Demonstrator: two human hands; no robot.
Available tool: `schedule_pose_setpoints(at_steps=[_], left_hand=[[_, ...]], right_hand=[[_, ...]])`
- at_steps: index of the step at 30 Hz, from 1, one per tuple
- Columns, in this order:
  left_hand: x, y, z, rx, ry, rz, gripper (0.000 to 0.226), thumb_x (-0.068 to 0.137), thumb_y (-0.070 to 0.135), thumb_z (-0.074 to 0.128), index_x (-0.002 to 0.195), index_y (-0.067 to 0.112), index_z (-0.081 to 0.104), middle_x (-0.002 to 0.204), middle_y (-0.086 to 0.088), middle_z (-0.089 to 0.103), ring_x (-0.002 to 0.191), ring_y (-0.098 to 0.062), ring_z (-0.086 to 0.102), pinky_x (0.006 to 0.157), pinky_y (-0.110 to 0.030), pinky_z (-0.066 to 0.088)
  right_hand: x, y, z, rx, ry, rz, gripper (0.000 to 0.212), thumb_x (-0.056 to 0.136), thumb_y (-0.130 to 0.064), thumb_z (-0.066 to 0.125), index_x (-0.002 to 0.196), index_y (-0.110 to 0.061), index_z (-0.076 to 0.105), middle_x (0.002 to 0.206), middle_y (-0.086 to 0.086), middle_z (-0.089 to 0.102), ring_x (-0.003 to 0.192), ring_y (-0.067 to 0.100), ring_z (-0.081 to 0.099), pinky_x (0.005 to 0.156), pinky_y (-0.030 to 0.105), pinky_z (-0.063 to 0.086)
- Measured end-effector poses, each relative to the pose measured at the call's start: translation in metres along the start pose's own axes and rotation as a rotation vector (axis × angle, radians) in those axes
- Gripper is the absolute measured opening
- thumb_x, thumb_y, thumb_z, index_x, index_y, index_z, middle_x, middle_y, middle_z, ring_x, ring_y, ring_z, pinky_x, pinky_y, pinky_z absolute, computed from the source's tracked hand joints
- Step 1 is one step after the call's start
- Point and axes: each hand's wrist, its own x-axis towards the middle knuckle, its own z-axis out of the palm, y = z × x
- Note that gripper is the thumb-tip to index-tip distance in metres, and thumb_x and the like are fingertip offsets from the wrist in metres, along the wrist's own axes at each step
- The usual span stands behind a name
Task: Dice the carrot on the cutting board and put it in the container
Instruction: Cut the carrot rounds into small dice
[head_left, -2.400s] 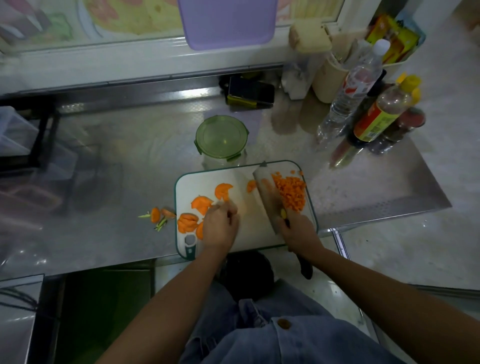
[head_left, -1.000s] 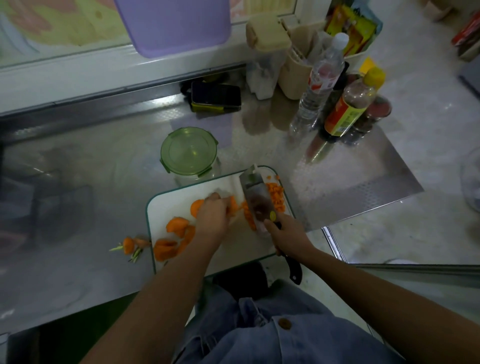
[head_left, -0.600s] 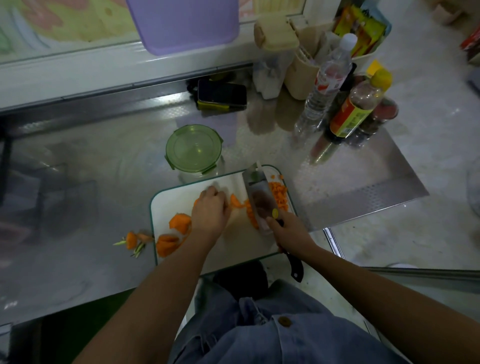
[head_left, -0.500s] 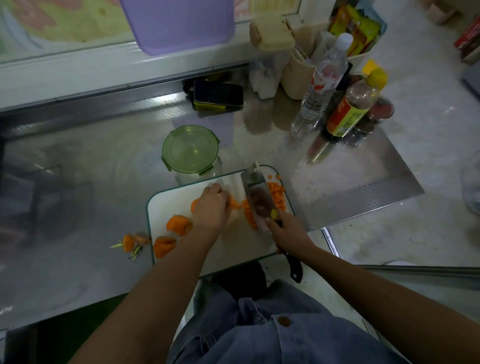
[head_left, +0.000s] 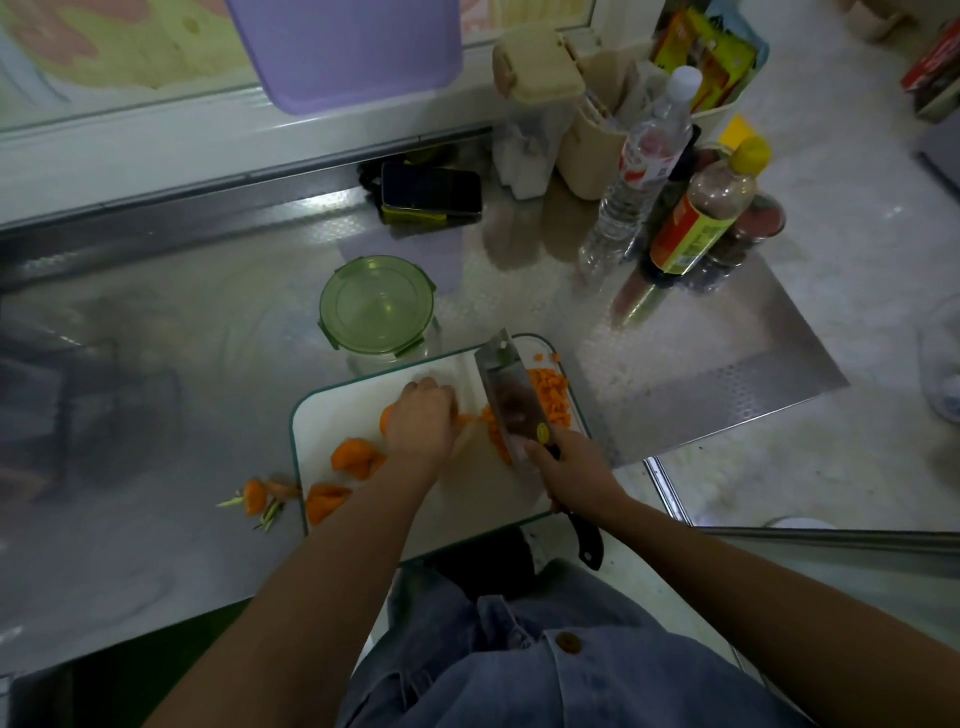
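Shiny steel counter (head_left: 182, 338) carries a white green-rimmed cutting board (head_left: 353, 410); left hand (head_left: 421, 421), curled, pins an orange carrot slice (head_left: 470, 418); right hand (head_left: 576, 478) is clamped on a broad steel cleaver (head_left: 511, 400) at its 3 o'clock; fingertips (head_left: 441, 389) should be tucked back, I think; round green-lidded container (head_left: 376, 306) waits at the board's 11 o'clock.

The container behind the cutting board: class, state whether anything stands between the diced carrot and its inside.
Yes: the green lid sits on the container, covering its mouth. Otherwise only the knife, held in the right hand, stands between it and the diced carrot.
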Motion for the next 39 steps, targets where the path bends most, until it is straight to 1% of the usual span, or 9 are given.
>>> schedule_pose_setpoints(at_steps=[4, 7, 10, 15, 18, 22, 26, 32, 39], left_hand=[[-0.009, -0.008, -0.003, -0.155, -0.024, -0.121, 0.018, 0.081, 0.032, 0.069, 0.09, 0.017, 0.067, 0.099, -0.006, 0.063, 0.093, -0.024, 0.06, 0.079, -0.034, 0.05], [-0.017, -0.012, -0.003, -0.292, -0.032, -0.175, 0.015, 0.079, 0.032, 0.074, 0.084, 0.018, 0.071, 0.088, -0.002, 0.07, 0.085, -0.02, 0.064, 0.077, -0.032, 0.052], [-0.022, -0.014, 0.0, -0.379, -0.011, -0.197, 0.011, 0.079, 0.027, 0.075, 0.082, 0.016, 0.075, 0.084, -0.002, 0.072, 0.082, -0.019, 0.066, 0.077, -0.029, 0.051], [-0.027, -0.009, 0.0, -0.334, 0.094, -0.096, 0.013, 0.084, 0.017, 0.066, 0.091, 0.021, 0.076, 0.09, -0.002, 0.072, 0.084, -0.022, 0.065, 0.078, -0.033, 0.053], [-0.023, 0.005, 0.003, -0.277, 0.086, -0.037, 0.017, 0.085, 0.018, 0.061, 0.095, 0.023, 0.074, 0.094, -0.003, 0.07, 0.086, -0.022, 0.064, 0.075, -0.031, 0.049], [-0.02, 0.022, 0.009, -0.124, 0.03, -0.015, 0.019, 0.088, 0.022, 0.055, 0.1, 0.023, 0.07, 0.102, -0.003, 0.066, 0.099, -0.022, 0.059, 0.074, -0.032, 0.046], [-0.026, 0.02, 0.013, -0.064, 0.042, -0.006, 0.017, 0.088, 0.024, 0.055, 0.1, 0.023, 0.067, 0.102, -0.003, 0.064, 0.102, -0.022, 0.056, 0.073, -0.03, 0.042], [-0.03, 0.014, 0.019, -0.087, 0.071, -0.014, 0.017, 0.085, 0.025, 0.055, 0.092, 0.021, 0.07, 0.094, -0.003, 0.066, 0.092, -0.021, 0.058, 0.068, -0.03, 0.045], [-0.032, 0.017, 0.018, -0.077, 0.067, -0.057, 0.016, 0.086, 0.024, 0.056, 0.092, 0.017, 0.069, 0.099, -0.008, 0.062, 0.097, -0.024, 0.056, 0.07, -0.032, 0.043]], right_hand=[[0.001, -0.001, 0.005, -0.004, -0.023, -0.014, 0.02, 0.094, -0.025, 0.052, 0.077, -0.017, 0.056, 0.066, 0.008, 0.057, 0.064, 0.026, 0.057, 0.06, 0.035, 0.044], [-0.001, -0.006, 0.009, 0.009, -0.045, -0.034, 0.02, 0.095, -0.027, 0.054, 0.08, -0.016, 0.059, 0.064, 0.004, 0.057, 0.056, 0.015, 0.056, 0.048, 0.021, 0.043], [0.0, -0.008, 0.011, -0.015, -0.053, -0.065, 0.03, 0.095, -0.027, 0.053, 0.066, -0.023, 0.048, 0.055, -0.003, 0.049, 0.051, 0.014, 0.051, 0.054, 0.033, 0.044], [-0.002, -0.003, 0.005, -0.025, -0.028, -0.043, 0.025, 0.096, -0.031, 0.051, 0.081, -0.012, 0.058, 0.062, 0.009, 0.055, 0.061, 0.028, 0.058, 0.063, 0.047, 0.051], [-0.006, -0.003, 0.001, -0.018, -0.016, -0.052, 0.024, 0.096, -0.032, 0.05, 0.072, -0.028, 0.047, 0.059, 0.011, 0.052, 0.056, 0.033, 0.057, 0.058, 0.052, 0.052], [-0.014, -0.002, -0.003, -0.065, -0.002, -0.068, 0.023, 0.096, -0.028, 0.05, 0.074, -0.029, 0.046, 0.059, 0.006, 0.052, 0.052, 0.027, 0.055, 0.058, 0.05, 0.052], [-0.016, 0.001, -0.001, -0.17, -0.06, -0.082, 0.023, 0.096, -0.029, 0.047, 0.092, -0.008, 0.055, 0.07, 0.013, 0.058, 0.059, 0.028, 0.058, 0.06, 0.05, 0.052], [-0.017, -0.008, 0.005, -0.278, -0.08, -0.144, 0.018, 0.097, -0.022, 0.046, 0.083, -0.013, 0.049, 0.064, -0.001, 0.044, 0.061, 0.022, 0.048, 0.06, 0.039, 0.043], [-0.013, -0.002, 0.024, -0.419, -0.059, -0.138, 0.02, 0.099, -0.025, 0.041, 0.099, -0.01, 0.054, 0.083, 0.012, 0.059, 0.074, 0.028, 0.058, 0.061, 0.035, 0.043]])
